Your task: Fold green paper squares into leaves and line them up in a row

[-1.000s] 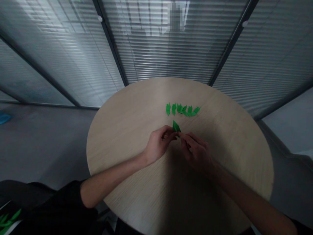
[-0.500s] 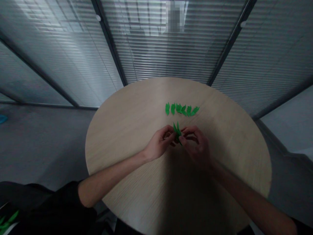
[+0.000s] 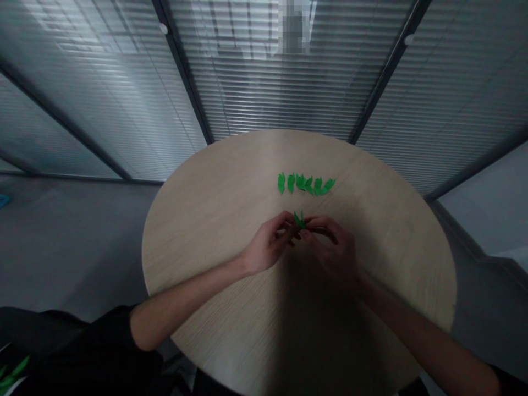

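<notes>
Left hand (image 3: 268, 242) and right hand (image 3: 332, 250) close together, both pinching one small green paper leaf (image 3: 299, 220) over the round pale wooden counter (image 3: 198, 236). About six similar leaves (image 3: 305, 184) already in a row beyond the hands; some more green leaves (image 3: 8, 368) in the lower left corner, seemingly not yet placed.

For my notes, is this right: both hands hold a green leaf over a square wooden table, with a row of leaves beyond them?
Not quite: the head view shows the table is round, not square. The rest stands: the left hand and right hand hold the green leaf over it, with the row of leaves beyond them.
</notes>
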`<state>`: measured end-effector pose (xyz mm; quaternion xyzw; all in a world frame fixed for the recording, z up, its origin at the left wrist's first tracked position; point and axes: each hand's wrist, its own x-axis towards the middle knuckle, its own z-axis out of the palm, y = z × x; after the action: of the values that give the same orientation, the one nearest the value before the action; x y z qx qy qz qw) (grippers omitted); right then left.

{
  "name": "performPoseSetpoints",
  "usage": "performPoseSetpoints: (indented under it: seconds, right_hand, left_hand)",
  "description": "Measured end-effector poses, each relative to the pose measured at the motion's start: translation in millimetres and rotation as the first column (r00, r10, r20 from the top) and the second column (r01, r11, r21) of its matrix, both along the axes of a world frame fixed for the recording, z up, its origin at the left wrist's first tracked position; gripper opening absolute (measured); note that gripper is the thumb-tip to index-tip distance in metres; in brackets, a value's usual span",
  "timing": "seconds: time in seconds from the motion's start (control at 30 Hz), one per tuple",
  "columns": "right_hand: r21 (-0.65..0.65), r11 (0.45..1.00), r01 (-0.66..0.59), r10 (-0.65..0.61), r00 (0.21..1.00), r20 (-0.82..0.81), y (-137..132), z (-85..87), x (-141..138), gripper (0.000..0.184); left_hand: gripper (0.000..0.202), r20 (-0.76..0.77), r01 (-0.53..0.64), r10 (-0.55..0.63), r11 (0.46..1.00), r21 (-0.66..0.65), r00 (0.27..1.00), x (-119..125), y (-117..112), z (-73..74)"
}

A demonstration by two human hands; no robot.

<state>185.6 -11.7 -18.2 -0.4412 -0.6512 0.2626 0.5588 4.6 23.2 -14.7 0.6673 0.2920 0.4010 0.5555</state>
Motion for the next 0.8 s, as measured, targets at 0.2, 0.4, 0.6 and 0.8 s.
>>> performPoseSetpoints:
  seconds: [0.2, 0.4, 0.6, 0.8]
  right_hand:
    - [0.045, 0.998, 0.036, -0.037, 0.999, 0.026, 0.0, 0.3, 1.6, 0.004]
    - [0.014, 0.997, 0.078, -0.078, 0.997, -0.010, -0.6, -1.7, 0.4, 0.008]
    - [-0.055, 0.998, 0.036, -0.041, 0.994, -0.100, 0.8, 1.0, -0.7, 0.011]
    - [-0.008, 1.000, 0.020, -0.021, 0.995, -0.099, 0.9, 1.3, 1.0, 0.004]
  left_hand:
    - [0.022, 0.022, -0.008, 0.008, 1.000, 0.029, 1.000, -0.2, 0.1, -1.1]
    - [0.022, 0.019, -0.013, 0.013, 1.000, 0.015, 1.000, 0.7, 0.9, -2.8]
    - [0.026, 0.011, -0.012, 0.012, 1.000, 0.000, 1.000, 0.2, 0.5, -1.7]
    - [0.025, 0.035, 0.005, -0.005, 1.000, 0.001, 0.999, 0.3, 0.1, -1.4]
